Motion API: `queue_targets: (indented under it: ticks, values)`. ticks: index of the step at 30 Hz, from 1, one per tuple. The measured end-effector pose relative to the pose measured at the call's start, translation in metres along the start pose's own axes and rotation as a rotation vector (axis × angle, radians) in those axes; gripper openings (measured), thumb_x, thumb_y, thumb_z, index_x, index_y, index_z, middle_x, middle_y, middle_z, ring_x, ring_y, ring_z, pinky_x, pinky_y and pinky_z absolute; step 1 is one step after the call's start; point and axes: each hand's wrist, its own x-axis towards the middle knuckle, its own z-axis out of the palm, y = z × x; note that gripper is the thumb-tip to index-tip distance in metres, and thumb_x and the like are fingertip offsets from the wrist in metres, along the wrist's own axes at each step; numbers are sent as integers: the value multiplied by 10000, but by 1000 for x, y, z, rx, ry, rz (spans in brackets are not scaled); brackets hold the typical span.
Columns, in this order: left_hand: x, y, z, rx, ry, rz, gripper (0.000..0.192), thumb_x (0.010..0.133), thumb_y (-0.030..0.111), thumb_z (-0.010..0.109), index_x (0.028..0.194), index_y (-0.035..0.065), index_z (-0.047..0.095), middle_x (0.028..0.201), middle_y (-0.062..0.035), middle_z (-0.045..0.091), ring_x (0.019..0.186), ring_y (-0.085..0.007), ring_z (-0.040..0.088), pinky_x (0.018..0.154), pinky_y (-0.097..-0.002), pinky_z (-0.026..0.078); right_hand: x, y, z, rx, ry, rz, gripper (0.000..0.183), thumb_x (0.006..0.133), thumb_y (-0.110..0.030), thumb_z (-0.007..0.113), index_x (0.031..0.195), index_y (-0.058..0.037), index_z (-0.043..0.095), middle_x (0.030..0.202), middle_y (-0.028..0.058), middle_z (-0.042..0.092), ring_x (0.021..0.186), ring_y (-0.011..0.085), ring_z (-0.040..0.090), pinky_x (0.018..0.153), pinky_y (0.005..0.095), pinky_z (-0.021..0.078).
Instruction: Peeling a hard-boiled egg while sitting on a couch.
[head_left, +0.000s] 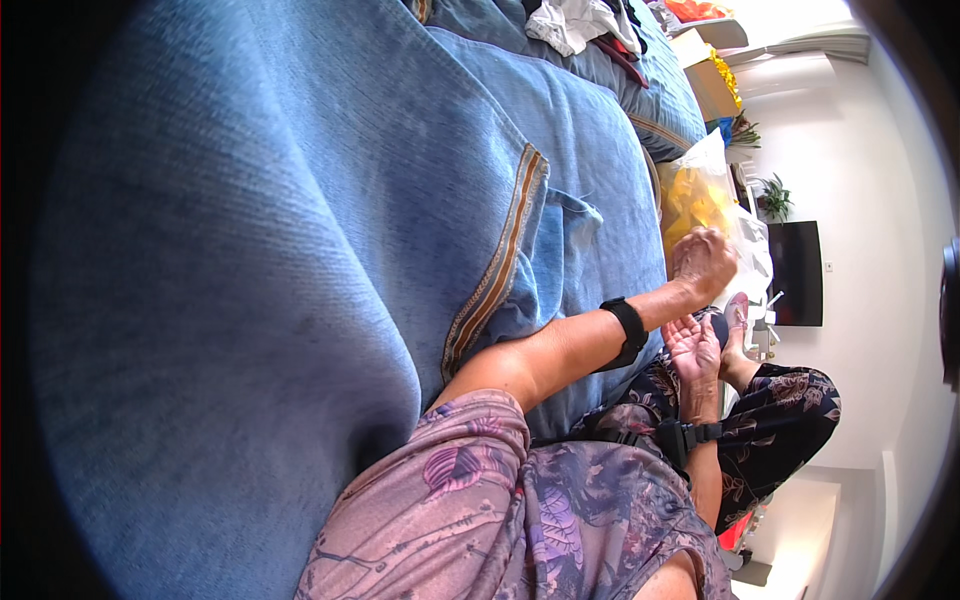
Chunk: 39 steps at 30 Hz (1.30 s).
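Note:
The view lies on its side, with the ceiling towards the right. My left hand (703, 261) is curled into a fist, and I see nothing sticking out of it. A black band (628, 330) circles that forearm, which passes over a blue fabric cover (600, 225). Just below it in the picture is my right hand (691, 349), palm up, fingers apart, nothing on the palm. A black strapped device (686, 437) sits on my right wrist. Dark floral trousers (780, 420) cover my bent legs. One foot wears a pink slipper (738, 311).
Beyond my left hand stands a clear plastic bag (697, 187) with yellow contents. Clothes (581, 26) lie heaped on the blue cover, near a cardboard box (709, 86). A television (796, 274) and a potted plant (776, 199) are by the far wall. The cover has a striped trim (499, 262).

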Motion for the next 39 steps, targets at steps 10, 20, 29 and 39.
queue_targets:
  ticks: [10, 20, 29, 39]
  values:
    - [-31, 6, 3, 169, -155, 664, 225, 705, 159, 497, 743, -63, 503, 726, -222, 505, 637, -316, 523, 513, -396, 424, -16, 17, 19, 58, -207, -42, 382, 874, -328, 404, 1014, 21, 471, 964, 155, 556, 902, 269, 544, 783, 391, 463]
    - [-8, 8, -6, 85, -189, 126, 385, 797, 317, 473, 759, -45, 595, 783, -257, 560, 783, -367, 562, 653, -433, 461, 3, -2, -9, 186, -16, 26, 427, 865, -426, 350, 1065, -69, 475, 973, 96, 569, 831, 269, 570, 602, 392, 510]
    - [-2, -6, -23, -363, -466, -364, 456, 823, 376, 402, 815, -48, 567, 761, -227, 569, 695, -304, 604, 522, -403, 517, -40, -35, 76, -160, 54, -625, 377, 894, -319, 367, 1107, -14, 426, 1017, 171, 517, 897, 280, 552, 707, 394, 514]
    - [3, -28, 5, 330, -495, 342, 359, 480, 130, 756, 790, 14, 616, 752, -110, 605, 741, -246, 601, 657, -326, 511, -7, -30, 24, -659, 99, -786, 415, 877, -337, 426, 1147, -23, 396, 1035, 102, 499, 982, 177, 468, 849, 340, 381]
